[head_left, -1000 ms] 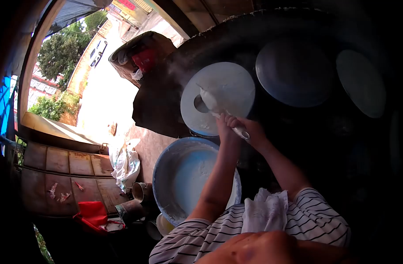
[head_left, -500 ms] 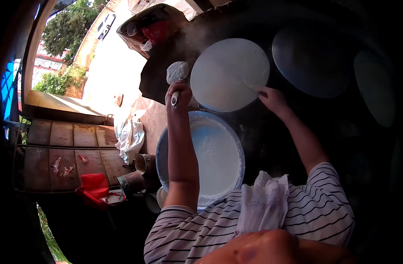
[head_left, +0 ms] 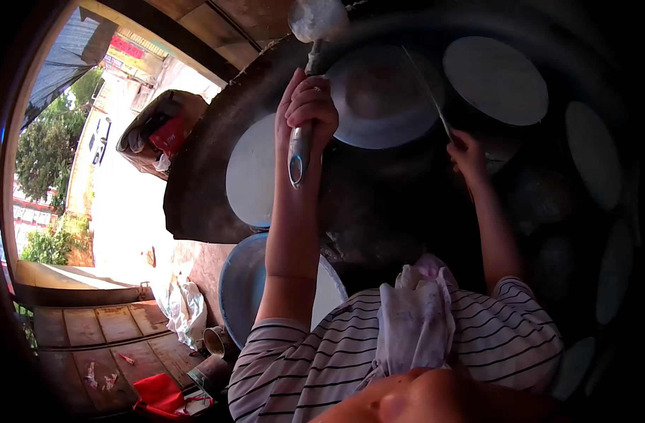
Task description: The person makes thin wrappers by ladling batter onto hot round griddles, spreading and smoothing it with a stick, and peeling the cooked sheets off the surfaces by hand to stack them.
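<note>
My left hand [head_left: 312, 109] is closed around the handle of a ladle, whose rounded head [head_left: 317, 20] is coated in white at the top of the view. Between my hands lies a round steamer surface [head_left: 384, 123], wet-looking with a brownish middle. My right hand [head_left: 469, 155] grips a thin stick [head_left: 427, 88] that points up and left, past this surface's right edge. Right of the stick is a white round sheet [head_left: 495, 80]. Another white round surface [head_left: 252, 173] is partly hidden by my left forearm.
A blue-rimmed basin [head_left: 239, 282] of white liquid stands near my body, below my left arm. More pale round surfaces [head_left: 594, 155] curve down the dark right side. A brown bag [head_left: 143, 141], a red cloth [head_left: 159, 395] and metal cans [head_left: 210, 374] are at left.
The view has shifted to the right. My left hand has moved up and across with the ladle. My right hand's stick now points up, away from the white sheet it was touching.
</note>
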The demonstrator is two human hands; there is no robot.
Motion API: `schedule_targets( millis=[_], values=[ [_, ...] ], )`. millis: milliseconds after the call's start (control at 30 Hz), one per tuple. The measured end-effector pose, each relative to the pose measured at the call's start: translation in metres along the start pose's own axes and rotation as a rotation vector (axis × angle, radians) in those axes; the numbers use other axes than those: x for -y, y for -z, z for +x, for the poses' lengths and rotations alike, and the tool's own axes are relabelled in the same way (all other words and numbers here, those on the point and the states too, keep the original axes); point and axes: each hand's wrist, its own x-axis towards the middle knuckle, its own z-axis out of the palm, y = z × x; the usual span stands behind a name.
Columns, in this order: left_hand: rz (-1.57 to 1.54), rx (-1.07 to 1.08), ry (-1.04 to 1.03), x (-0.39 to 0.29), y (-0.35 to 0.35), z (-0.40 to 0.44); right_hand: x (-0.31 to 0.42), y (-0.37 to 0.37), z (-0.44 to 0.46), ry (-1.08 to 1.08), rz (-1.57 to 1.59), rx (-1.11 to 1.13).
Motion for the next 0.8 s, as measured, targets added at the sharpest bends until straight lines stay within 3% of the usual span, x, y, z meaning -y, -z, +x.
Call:
schedule_targets(
  millis=[67, 200, 300, 367, 467, 567, 667, 733, 800],
  values=[
    [-0.050, -0.110, 0.034, -0.007, 0.042, 0.059, -0.024, 0.013, 0.037, -0.010, 0.042, -0.162],
    [-0.037, -0.327, 0.165, -0.039, 0.144, 0.130, -0.046, 0.006, 0.063, -0.039, 0.135, -0.108],
    [0.227, -0.415, 0.043, -0.051, 0.192, 0.148, -0.045, -0.004, 0.052, -0.075, 0.181, -0.151],
    [0.559, -0.591, -0.098, -0.051, 0.201, 0.155, -0.085, -0.024, 0.067, 0.186, -0.015, -0.275],
    [1.027, -0.608, -0.165, -0.066, 0.212, 0.179, -0.041, -0.020, 0.079, 0.499, -0.294, -0.375],
    [1.382, -0.661, -0.198, -0.091, 0.213, 0.192, -0.023, -0.018, 0.097, 0.396, -0.351, -0.269],
    [1.618, -0.678, -0.301, -0.122, 0.219, 0.189, -0.006, -0.038, 0.123, 0.384, -0.705, -0.153],
    [1.901, -0.704, -0.533, -0.163, 0.247, 0.190, 0.000, -0.036, 0.139, 0.468, -0.707, -0.235],
    [2.057, -0.762, -0.539, -0.182, 0.234, 0.183, 0.007, -0.017, 0.124, 0.524, -0.689, -0.254]
  ],
)
